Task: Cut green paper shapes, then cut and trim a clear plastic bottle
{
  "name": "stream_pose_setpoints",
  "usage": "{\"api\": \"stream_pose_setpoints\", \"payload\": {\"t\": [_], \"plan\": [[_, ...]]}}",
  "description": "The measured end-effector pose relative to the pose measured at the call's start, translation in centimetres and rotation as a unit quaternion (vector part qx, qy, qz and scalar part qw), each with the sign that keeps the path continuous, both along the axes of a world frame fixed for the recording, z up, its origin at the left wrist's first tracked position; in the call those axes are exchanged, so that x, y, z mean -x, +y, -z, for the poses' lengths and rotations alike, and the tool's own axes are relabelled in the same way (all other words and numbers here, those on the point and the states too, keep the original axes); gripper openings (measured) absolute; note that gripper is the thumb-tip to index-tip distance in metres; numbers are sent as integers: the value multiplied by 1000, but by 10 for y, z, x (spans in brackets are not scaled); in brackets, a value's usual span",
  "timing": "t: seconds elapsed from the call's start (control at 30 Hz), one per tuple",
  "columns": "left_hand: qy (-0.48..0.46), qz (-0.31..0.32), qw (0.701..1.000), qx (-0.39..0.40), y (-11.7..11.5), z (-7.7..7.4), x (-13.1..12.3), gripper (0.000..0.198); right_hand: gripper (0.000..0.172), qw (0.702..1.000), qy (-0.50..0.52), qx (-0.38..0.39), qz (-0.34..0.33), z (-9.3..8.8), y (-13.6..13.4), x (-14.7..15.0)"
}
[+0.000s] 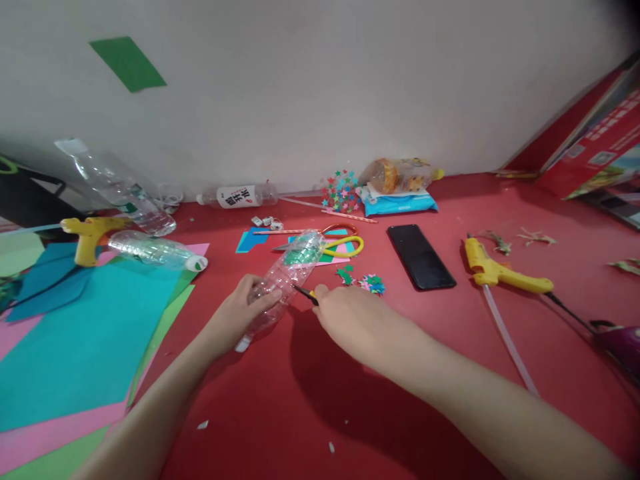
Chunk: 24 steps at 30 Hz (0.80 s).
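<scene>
My left hand (235,319) is wrapped round a clear plastic bottle (285,277) that lies on the red table (310,400), its cap end toward me. My right hand (353,320) is closed on a small yellow-handled cutter with a dark blade (306,294); the blade tip touches the bottle's side. Green bits show inside the bottle's far end. Yellow-handled scissors (340,247) lie just beyond the bottle, and small paper stars (373,283) lie scattered beside my right hand.
Coloured paper sheets (85,347) cover the left side, with two more clear bottles (150,250) and a yellow glue gun (90,233). A black phone (421,257), a second glue gun (500,272), a wipes pack (400,200) and a red box (595,140) are to the right.
</scene>
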<state>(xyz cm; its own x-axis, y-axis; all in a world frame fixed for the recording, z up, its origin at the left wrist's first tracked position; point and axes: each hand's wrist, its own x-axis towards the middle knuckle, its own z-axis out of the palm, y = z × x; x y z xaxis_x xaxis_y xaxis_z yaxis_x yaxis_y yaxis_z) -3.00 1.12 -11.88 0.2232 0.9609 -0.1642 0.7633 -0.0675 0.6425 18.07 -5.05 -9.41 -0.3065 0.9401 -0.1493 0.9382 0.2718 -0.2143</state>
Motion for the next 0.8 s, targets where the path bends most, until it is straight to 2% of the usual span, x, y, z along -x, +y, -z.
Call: {"api": "stream_pose_setpoints", "payload": {"t": [0.1,0.2,0.27,0.33,0.43,0.6,0.8], "plan": [[78,1,994,-79,-7,-3,-3,52,24,1000,1,-5,-8,-3,-2,-1],[192,27,970,-150,-18,-9,-11,63,24,1000,-3,-6,-8,-4,-4,0],[266,46,949,-163,-24,-12,-18,63,24,1000,-8,-11,-7,-2,-4,2],[302,44,939,-156,-25,-15,-24,66,24,1000,-10,-20,-5,0,-4,3],[290,24,945,-153,-21,-15,-25,62,23,1000,-4,-31,-2,3,-2,3],[209,6,969,-130,-9,-11,-17,52,20,1000,12,-27,9,4,3,6],[201,12,971,-129,-8,-11,-15,50,22,1000,7,-6,15,4,9,9]]}}
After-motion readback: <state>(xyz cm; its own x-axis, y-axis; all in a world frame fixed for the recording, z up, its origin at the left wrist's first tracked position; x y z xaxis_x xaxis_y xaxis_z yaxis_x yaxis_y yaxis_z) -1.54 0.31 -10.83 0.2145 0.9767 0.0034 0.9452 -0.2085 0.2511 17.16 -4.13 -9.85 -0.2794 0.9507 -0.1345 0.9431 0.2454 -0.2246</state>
